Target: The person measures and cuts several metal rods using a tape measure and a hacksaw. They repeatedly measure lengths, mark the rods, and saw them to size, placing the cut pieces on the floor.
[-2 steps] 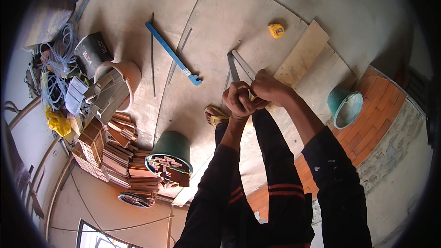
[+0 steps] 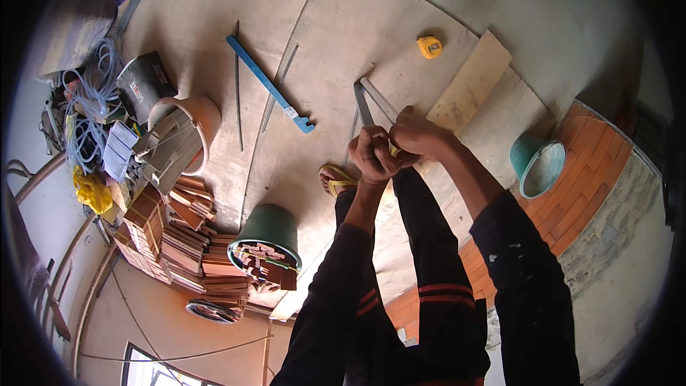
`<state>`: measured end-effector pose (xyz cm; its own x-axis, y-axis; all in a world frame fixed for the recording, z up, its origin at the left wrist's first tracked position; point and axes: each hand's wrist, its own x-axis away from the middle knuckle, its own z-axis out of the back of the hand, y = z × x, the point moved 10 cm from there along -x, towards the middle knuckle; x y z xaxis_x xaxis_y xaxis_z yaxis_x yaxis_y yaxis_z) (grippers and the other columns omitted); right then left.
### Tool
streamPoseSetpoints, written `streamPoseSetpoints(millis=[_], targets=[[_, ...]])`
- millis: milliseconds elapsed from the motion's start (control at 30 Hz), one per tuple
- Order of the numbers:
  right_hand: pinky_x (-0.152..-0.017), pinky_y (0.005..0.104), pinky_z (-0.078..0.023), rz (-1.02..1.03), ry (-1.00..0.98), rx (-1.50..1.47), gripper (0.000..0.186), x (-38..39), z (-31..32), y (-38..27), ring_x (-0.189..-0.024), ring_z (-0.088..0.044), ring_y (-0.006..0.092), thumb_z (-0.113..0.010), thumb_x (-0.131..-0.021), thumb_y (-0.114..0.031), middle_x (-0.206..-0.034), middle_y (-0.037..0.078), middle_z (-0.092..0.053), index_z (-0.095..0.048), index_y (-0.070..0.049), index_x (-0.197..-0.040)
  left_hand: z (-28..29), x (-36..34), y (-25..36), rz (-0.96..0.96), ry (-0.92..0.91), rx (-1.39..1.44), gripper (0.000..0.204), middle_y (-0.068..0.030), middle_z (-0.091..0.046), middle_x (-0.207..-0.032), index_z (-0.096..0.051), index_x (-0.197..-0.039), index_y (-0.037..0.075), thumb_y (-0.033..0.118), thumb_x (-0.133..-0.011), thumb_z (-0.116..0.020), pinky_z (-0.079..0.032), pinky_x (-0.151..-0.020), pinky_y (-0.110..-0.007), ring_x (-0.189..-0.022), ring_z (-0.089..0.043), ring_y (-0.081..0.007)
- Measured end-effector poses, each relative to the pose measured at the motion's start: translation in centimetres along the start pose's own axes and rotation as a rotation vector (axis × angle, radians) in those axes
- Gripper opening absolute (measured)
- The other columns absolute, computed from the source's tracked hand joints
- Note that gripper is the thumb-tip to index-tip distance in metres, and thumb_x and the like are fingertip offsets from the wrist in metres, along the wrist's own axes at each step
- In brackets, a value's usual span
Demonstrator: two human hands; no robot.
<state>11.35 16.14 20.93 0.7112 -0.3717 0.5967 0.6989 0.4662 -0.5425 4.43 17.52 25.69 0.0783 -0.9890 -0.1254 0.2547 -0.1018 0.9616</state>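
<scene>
Both my hands are closed close together in front of my legs. My left hand (image 2: 373, 154) grips the darker arm of a grey metal strip (image 2: 364, 106). Beside it, my right hand (image 2: 418, 134) is a fist around the paler arm. The two arms run away from me and come together in a narrow V; whether it is one bent piece or two, I cannot tell. The ends inside my fists are hidden. Left of the strip lies a blue hooked tool (image 2: 268, 80) on the floor boards. A yellow tape measure (image 2: 429, 46) is beyond my hands to the right.
Left, a whitish bucket (image 2: 209, 125) holds grey offcuts beside tangled clear hose (image 2: 87, 136). Stacked reddish-brown tiles (image 2: 187, 254) stand near a dark green bucket (image 2: 266, 225). A teal bucket (image 2: 529, 157) stands by laid orange tiles (image 2: 575, 186). A flat board (image 2: 469, 84) lies right; my sandalled foot (image 2: 334, 179) is below.
</scene>
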Motion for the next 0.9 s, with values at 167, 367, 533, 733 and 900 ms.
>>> streamPoseSetpoints(millis=[167,367,533,733,900], targets=[[-0.07,0.0394,-0.053,-0.364,-0.312,-0.298,0.019,-0.6,-1.7,1.9,-0.086,-0.066,0.033,-0.061,-0.072,-0.012,-0.09,0.016,-0.068,-0.072,-0.006,-0.086,-0.4,-0.4,1.4,-0.173,-0.006,-0.155,0.024,-0.0042,-0.046,-0.053,-0.05,-0.067,0.007,0.023,-0.084,-0.043,-0.034,-0.039,-0.029,-0.037,-0.042,-0.0174],[-0.07,0.0415,-0.053,-0.406,-0.066,-0.28,0.017,-0.5,-1.3,1.5,-0.087,-0.065,0.033,-0.059,-0.075,-0.018,-0.088,0.016,-0.068,-0.071,-0.006,-0.078,0.4,0.1,-0.2,-0.072,0.07,-0.101,0.017,-0.0053,-0.05,-0.056,-0.05,-0.066,0.008,0.019,-0.077,-0.044,-0.036,-0.04,-0.031,-0.038,-0.045,-0.0208],[-0.071,0.0423,-0.052,-0.45,0.173,-0.17,0.021,0.4,-0.9,1.5,-0.079,-0.063,0.0328,-0.058,-0.076,-0.022,-0.085,0.015,-0.067,-0.07,-0.006,-0.073,0.4,0.8,-1.0,0.0,0.107,-0.084,0.014,-0.0093,-0.041,-0.051,-0.045,-0.064,0.004,0.013,-0.075,-0.045,-0.034,-0.041,-0.029,-0.039,-0.042,-0.0217],[-0.089,0.0411,-0.045,-0.675,0.03,-0.668,0.059,1.7,0.2,1.6,-0.104,-0.053,0.0443,-0.052,-0.079,-0.014,-0.111,0.034,-0.052,-0.033,0.012,-0.127,1.0,0.5,-1.1,-0.003,0.088,0.037,0.01,-0.0088,-0.041,-0.051,-0.044,-0.064,0.003,0.011,-0.07,-0.045,-0.033,-0.04,-0.029,-0.038,-0.041,-0.0213],[-0.068,0.0377,-0.05,-0.768,0.062,-1.024,0.047,2.4,-5.3,3.7,-0.082,-0.06,0.0323,-0.052,-0.08,-0.012,-0.095,0.024,-0.058,-0.039,0.007,-0.121,0.3,-0.1,0.0,-0.051,0.082,0.083,0.015,-0.0075,-0.044,-0.049,-0.044,-0.065,0.003,0.015,-0.074,-0.044,-0.034,-0.04,-0.026,-0.039,-0.042,-0.0147]])
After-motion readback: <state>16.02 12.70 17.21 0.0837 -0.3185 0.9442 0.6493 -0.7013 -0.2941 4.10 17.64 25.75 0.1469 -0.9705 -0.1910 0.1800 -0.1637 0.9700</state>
